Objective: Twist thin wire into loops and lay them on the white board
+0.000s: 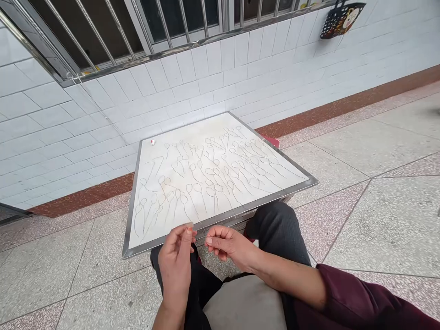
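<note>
Both my hands are in front of the near edge of a low white table, over my lap. My left hand is closed in a pinch, thumb against the bent fingers; an orange patch shows at the thumb tip. My right hand is also pinched, thumb pressed on the curled index finger. Whatever sits between the fingertips of either hand is too thin or hidden to name. Many thin dark strands, each with a round loop at one end and a loose tail, lie spread in rough rows on the tabletop.
Metal trim borders the table. A small white and red object lies at its far left corner. Behind stands a white tiled wall with a barred window. A black basket hangs at upper right. My knees are under the near edge.
</note>
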Demonstrator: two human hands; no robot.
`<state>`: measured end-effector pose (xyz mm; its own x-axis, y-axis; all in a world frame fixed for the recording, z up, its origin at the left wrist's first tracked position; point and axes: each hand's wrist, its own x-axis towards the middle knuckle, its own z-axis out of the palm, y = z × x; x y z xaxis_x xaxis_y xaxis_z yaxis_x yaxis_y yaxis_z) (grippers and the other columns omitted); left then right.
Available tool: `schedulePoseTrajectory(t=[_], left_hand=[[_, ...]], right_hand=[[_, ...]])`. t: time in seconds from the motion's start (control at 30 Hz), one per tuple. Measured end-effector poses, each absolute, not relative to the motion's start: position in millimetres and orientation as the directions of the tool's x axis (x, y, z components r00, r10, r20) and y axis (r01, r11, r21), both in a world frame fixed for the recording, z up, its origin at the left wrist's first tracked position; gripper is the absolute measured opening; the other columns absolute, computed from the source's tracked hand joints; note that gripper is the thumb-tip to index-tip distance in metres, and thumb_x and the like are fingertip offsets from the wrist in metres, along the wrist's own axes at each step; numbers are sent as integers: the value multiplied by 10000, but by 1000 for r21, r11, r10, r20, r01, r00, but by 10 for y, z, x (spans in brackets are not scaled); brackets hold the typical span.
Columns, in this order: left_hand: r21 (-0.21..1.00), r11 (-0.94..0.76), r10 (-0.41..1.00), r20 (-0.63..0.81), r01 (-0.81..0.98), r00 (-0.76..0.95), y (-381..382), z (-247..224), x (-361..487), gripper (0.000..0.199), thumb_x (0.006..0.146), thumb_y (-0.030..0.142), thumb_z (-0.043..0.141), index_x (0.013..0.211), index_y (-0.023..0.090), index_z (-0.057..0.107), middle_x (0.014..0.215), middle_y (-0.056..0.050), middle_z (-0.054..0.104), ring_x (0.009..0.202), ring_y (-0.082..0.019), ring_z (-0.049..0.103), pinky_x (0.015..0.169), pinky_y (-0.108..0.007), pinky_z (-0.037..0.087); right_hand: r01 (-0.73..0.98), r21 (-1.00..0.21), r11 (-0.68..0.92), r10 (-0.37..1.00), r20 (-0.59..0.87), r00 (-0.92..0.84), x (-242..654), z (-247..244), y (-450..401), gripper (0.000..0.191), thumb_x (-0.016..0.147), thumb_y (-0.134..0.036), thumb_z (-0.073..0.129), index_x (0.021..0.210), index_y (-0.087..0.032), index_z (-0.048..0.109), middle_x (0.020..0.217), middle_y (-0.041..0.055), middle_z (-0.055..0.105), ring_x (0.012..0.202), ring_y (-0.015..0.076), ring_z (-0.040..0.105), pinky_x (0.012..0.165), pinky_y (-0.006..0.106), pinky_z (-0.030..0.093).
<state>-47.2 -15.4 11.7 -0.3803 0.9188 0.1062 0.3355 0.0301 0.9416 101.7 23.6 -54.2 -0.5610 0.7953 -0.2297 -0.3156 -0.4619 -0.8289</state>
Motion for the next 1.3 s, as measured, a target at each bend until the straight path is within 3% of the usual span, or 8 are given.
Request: schedulePoseTrajectory(t=[0.1,0.17,0.27,0.43,0.8,1.1,1.2,1.3], left_hand=[[991,132,950,-122,17,-288,-12,-18,-493,426,854,461,675,1187,195,659,1085,-112,739,862,-188,654,650,-274,501],[983,136,962,-160,-119,-220,81,-22,-524,441,860,437,682,1226,192,658,1155,-128,726,871,-162,637,673,-252,483],[966,109,968,-156,-235,-194,133,20,-536,394,837,401,716,1167,185,709,1090,-129,745,795,-140,617,654,-241,463],[968,77,964,-133,-240,-228,96,39,-506,347,788,378,766,1064,167,754,827,-82,743,705,-137,606,599,-235,447],[948,27,930,-140,-318,-339,56,104,-540,362,700,377,829,989,167,772,694,-26,699,635,-130,653,552,-214,514],[952,-36,891,-108,-305,-441,38,229,-596,360,692,356,843,980,150,780,698,-39,722,637,-128,671,591,-219,558],[950,-27,886,-122,-313,-448,23,238,-578,361,685,356,848,972,148,781,726,-48,731,658,-135,681,588,-216,561],[949,-19,883,-132,-316,-449,25,234,-544,353,674,353,855,951,146,783,771,-58,742,670,-139,687,591,-219,567]], right_hand=[[-297,-835,-463,780,-225,-584,1010,-542,215,363,728,-490,800,763,-172,629,687,-17,598,563,77,476,460,190,298],[-272,-840,-469,764,-233,-601,1001,-539,194,376,715,-501,805,755,-173,624,677,-16,598,558,80,477,458,192,296],[-235,-838,-491,737,-257,-625,992,-539,171,386,704,-504,810,745,-173,617,663,-16,599,547,80,477,451,191,290],[-204,-841,-501,713,-268,-647,999,-543,156,370,720,-484,806,754,-166,619,665,-14,604,549,74,476,445,180,289],[-218,-879,-425,744,-202,-637,1039,-519,108,341,765,-470,778,828,-159,653,715,-4,629,566,71,484,443,170,330],[-121,-969,-216,774,-95,-626,1036,-534,65,368,846,-541,654,896,-178,622,770,-1,597,604,93,524,428,177,432],[-171,-967,-189,843,-70,-533,996,-508,90,362,812,-512,699,969,-205,589,799,-15,576,598,92,536,395,164,416],[-180,-966,-184,873,-76,-482,958,-496,120,353,763,-482,749,909,-207,584,725,-33,555,548,90,515,371,165,403]])
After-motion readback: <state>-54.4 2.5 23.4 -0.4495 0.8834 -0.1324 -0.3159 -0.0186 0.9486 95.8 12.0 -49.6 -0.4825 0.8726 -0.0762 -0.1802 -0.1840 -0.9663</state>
